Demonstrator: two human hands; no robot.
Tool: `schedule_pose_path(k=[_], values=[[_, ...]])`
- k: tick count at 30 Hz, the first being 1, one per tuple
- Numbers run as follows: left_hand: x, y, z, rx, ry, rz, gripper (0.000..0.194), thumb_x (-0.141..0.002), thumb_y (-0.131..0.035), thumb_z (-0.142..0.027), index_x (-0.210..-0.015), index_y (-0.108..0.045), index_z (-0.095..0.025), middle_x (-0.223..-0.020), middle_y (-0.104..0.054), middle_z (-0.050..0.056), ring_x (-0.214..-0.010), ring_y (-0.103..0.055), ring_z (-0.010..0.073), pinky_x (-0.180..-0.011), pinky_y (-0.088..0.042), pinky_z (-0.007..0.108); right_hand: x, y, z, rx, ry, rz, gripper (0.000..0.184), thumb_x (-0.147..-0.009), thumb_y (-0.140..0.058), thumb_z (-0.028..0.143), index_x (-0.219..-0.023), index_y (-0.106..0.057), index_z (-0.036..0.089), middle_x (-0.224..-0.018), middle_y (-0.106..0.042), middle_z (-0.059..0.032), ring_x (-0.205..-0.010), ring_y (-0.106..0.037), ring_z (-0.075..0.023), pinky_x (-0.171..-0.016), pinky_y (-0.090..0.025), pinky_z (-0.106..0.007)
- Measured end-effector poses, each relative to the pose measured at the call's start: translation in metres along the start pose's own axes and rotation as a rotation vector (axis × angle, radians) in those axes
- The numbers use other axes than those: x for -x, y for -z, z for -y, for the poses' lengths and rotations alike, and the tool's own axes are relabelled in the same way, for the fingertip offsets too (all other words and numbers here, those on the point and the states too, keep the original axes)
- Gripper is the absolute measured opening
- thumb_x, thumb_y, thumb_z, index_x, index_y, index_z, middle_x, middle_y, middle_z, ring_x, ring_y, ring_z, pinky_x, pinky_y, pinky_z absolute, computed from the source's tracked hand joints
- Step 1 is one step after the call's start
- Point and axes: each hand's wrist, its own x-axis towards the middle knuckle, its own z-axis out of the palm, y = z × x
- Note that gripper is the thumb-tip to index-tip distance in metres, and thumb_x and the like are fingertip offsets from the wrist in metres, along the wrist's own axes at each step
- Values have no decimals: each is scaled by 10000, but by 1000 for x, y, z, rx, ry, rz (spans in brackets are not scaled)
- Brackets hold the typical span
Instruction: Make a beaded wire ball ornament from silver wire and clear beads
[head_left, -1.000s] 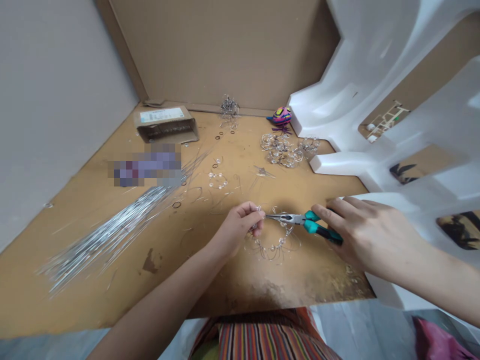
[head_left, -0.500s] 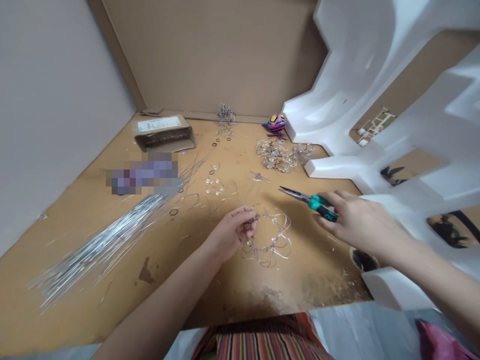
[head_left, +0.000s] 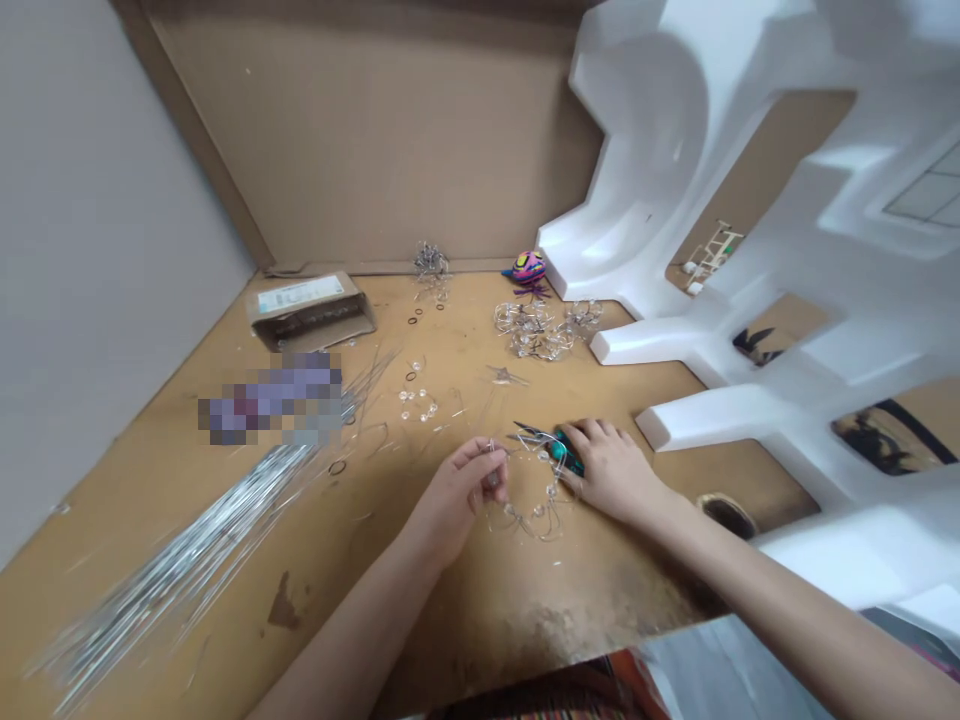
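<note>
My left hand (head_left: 459, 492) pinches one side of a wire ring with clear beads (head_left: 527, 500) that lies on the brown board (head_left: 375, 560). My right hand (head_left: 611, 470) grips teal-handled pliers (head_left: 551, 445), whose thin jaws point left over the far side of the ring. The two hands are close together on either side of the ring.
A bundle of straight silver wires (head_left: 195, 550) lies at the left. A small cardboard box (head_left: 309, 312), loose beaded wire pieces (head_left: 536, 330), a colourful toy (head_left: 528, 267) and small rings sit further back. White foam packing (head_left: 750, 280) stands on the right; cardboard walls rise behind.
My right hand, lifted away to the right half a second ago, has come back down with the pliers to the ring. My left hand kept its pinch. The view tilted up.
</note>
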Motion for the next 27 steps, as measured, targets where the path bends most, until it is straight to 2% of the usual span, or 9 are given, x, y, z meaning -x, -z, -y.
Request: schedule_pose_path(k=[3, 6, 9, 11, 18, 21, 24, 26, 27], values=[[-1, 1, -1, 71, 40, -29, 142, -721, -634, -242, -760, -540, -144, -606, -531, -38, -469, -467, 49, -504, -391, 183, 12, 7, -7, -214, 102, -29, 551, -773, -518, 368, -1289, -424, 200, -1254, -480, -128, -1143, -433, -286, -942, -357, -456], [-2, 3, -1, 111, 52, -26, 137, -730, -627, -240, -750, -534, -141, -612, -529, -35, -477, -469, 50, -509, -397, 183, 31, 18, -6, -447, 191, -16, 784, -735, -573, 372, -1406, -188, 242, -1407, -319, -90, -1258, -337, -254, -1018, -322, -440], [-3, 1, 0, 127, 75, -7, 137, -739, -624, -243, -765, -535, -142, -621, -524, -36, -482, -467, 49, -517, -398, 183, 40, 25, 5, -497, 213, -29, 1021, -631, -665, 485, -1430, -75, 251, -1461, -212, -85, -1307, -250, -290, -1047, -285, -473], [-2, -1, 2, 108, 83, 9, 136, -745, -621, -245, -778, -537, -144, -629, -523, -35, -489, -469, 51, -522, -396, 183, 36, 25, 15, -503, 255, -50, 1081, -592, -685, 527, -1433, -72, 237, -1471, -182, -94, -1320, -214, -299, -1058, -264, -478], [4, -3, 1, -106, -17, 33, 133, -775, -596, -263, -767, -533, -146, -651, -535, -26, -506, -472, 49, -513, -362, 171, 9, 18, 31, -609, 380, -29, 853, -597, -702, 436, -1340, -334, 237, -1432, -278, -96, -1304, -257, -267, -1050, -266, -458], [3, -2, 1, -176, -66, 1, 189, -781, -593, -322, -875, -543, -165, -724, -565, -15, -541, -517, 69, -545, -397, 196, 6, 14, 33, -664, 389, -62, 843, -579, -712, 394, -1324, -345, 245, -1415, -304, -92, -1280, -300, -263, -1034, -287, -444], [-1, -4, 3, -150, -91, -71, 451, -774, -554, -472, -1145, -453, -237, -911, -607, 18, -590, -583, 124, -554, -442, 252, 4, 5, 36, -725, 342, -98, 987, -508, -759, 391, -1358, -278, 251, -1375, -358, -100, -1235, -362, -272, -1002, -328, -430], [-3, -7, 5, -103, -12, -104, 643, -710, -539, -603, -1221, -406, -236, -870, -631, 36, -516, -580, 153, -491, -440, 282, 2, -1, 39, -788, 306, -113, 986, -504, -771, 358, -1349, -271, 271, -1322, -417, -85, -1186, -419, -254, -964, -374, -398], [-4, -9, 5, -79, -2, -77, 680, -720, -500, -630, -1252, -405, -218, -878, -641, 56, -560, -598, 170, -556, -467, 312, 2, -4, 40, -821, 298, -126, 941, -522, -765, 331, -1331, -287, 281, -1293, -443, -74, -1160, -443, -239, -947, -391, -380]])
